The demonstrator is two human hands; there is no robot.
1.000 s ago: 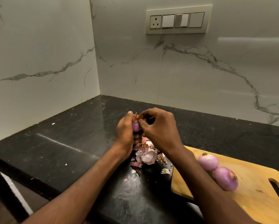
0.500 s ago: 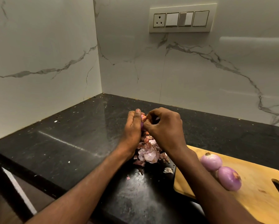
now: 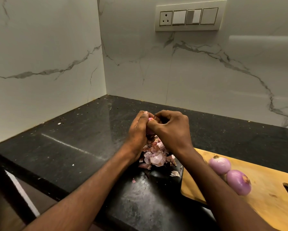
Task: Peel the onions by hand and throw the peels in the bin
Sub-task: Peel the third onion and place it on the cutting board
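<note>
Black counter (image 3: 69, 147), onion (image 3: 150, 130) in left hand (image 3: 138, 129) grip, right hand (image 3: 171, 129) pinching top

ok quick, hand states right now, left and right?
Left hand: curled round the onion, holding it over the peel pile.
Right hand: fingertips pinching at the top of that onion, apparently on its skin.

Two white marble-veined wall panels (image 3: 44, 52) meet in a corner above a glossy black speckled stone countertop (image 3: 64, 147). A cream switch-and-socket plate (image 3: 189, 16) sits high on the right-hand wall.
</note>
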